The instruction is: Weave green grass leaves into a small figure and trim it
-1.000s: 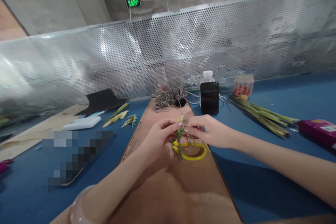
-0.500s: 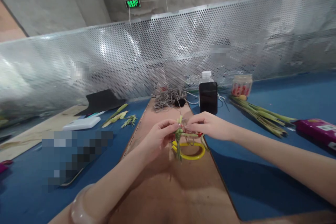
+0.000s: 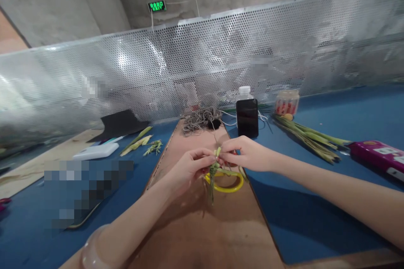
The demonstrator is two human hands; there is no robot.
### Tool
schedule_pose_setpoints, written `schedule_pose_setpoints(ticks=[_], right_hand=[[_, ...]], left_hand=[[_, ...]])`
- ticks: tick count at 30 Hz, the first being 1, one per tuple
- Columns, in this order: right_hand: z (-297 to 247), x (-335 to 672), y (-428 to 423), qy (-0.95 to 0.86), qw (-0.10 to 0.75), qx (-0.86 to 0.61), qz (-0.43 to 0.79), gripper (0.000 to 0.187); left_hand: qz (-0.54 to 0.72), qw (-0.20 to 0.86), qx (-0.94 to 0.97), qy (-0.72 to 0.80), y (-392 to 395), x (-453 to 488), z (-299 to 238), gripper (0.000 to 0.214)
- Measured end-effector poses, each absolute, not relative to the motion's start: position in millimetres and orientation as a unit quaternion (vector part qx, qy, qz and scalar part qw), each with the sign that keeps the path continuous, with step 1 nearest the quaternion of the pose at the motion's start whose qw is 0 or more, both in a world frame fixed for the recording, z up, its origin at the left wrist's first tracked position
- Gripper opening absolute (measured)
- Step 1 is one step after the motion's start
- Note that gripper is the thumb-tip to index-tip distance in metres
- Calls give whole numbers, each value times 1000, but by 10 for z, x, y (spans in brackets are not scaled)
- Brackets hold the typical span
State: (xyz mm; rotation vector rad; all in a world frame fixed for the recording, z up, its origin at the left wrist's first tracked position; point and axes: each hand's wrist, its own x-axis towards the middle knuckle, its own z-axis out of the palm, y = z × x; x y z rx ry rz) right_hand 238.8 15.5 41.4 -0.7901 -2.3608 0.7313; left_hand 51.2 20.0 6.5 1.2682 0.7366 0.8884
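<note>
Perforated metal sheeting [image 3: 221, 63] is running along the far edge of the blue table [image 3: 315, 210], with a bare concrete wall and a green lit sign [image 3: 157, 6] above it. A brown board [image 3: 202, 227] is lying down the middle of the table, from the near edge to the sheeting, and both hands are working over it.

The left hand [image 3: 186, 168] and the right hand [image 3: 249, 153] are meeting at the top of a small bundle [image 3: 212, 185] of green stalks, which is hanging upright just above the board, its lower ends trailing over a yellow ring [image 3: 224, 190] that is lying flat there. The fingers of both hands are pinching the bundle near its upper end, thumb against forefinger, fingertips almost touching each other. Whether a thread is running between them is too fine to tell.

Judging by the close pinch, the hands are binding or knotting the head of the bundle. Any further turn is calling for one hand to be clamping the stalks tight while the other is working, or they may be splaying apart.

At the far end of the board a tangle of grey string [image 3: 200, 118] is sitting, and just to its right a dark phone [image 3: 247, 117] is standing in front of a white bottle [image 3: 244, 91]. Further right, a jar [image 3: 286, 103], a heap of long stalks [image 3: 312, 138] and a pink box [image 3: 375, 153] are resting toward the table's right edge. Left of the board, a few cuttings [image 3: 142, 143] and a flat white case [image 3: 94, 150] are lying.
</note>
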Motion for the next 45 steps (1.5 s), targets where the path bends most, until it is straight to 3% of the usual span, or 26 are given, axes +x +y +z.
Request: schedule_pose_setpoints(ticks=[17, 29, 35, 41, 45], right_hand=[[277, 2383, 270, -922, 294, -245, 65, 20], [266, 2378, 286, -909, 281, -277, 136, 20], [263, 2334, 252, -857, 273, -382, 210, 19], [284, 2315, 226, -765, 438, -410, 235, 23], [332, 2278, 140, -776, 405, -390, 286, 20]], left_hand=[[378, 636, 582, 336, 111, 567, 118, 12], [390, 588, 619, 345, 74, 594, 158, 15], [393, 565, 627, 364, 85, 600, 166, 16], [427, 533, 616, 393, 125, 560, 138, 20], [437, 528, 609, 399, 131, 558, 138, 21]])
